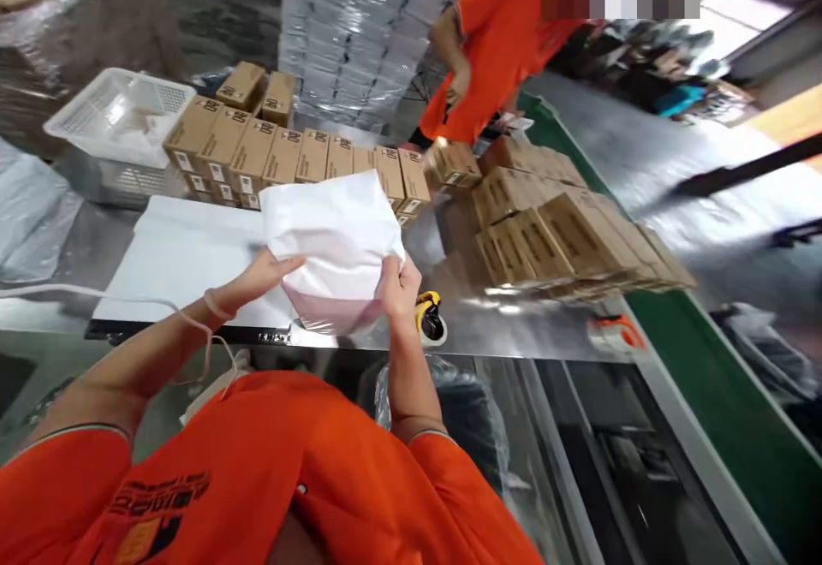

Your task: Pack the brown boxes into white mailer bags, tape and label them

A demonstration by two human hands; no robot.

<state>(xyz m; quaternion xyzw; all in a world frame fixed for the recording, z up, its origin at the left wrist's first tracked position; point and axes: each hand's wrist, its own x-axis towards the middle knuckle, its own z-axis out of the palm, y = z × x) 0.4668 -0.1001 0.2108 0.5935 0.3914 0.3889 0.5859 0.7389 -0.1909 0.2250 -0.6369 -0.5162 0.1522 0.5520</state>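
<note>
The person is holding a white mailer bag (pixel 334 227) just above the steel table (pixel 514 325). The left hand (pixel 266 276) is pinching one lower edge and the right hand (pixel 399 287) is curling shut round the other, spreading it taut (translucent end nearest them). Cardboard boxes (pixel 288 158) are lining the table behind, and a co-worker (pixel 494 51) is standing beyond.

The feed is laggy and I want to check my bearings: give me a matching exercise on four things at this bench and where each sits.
Things:
1. white bag
2. white basket
3. yellow and black tool
4. row of cardboard boxes

Places:
A. far left, behind the white sheets
B. held by the left hand and right hand
C. just right of the right hand
D. directly behind the bag

Pairs: 1-B, 2-A, 3-C, 4-D.
</note>
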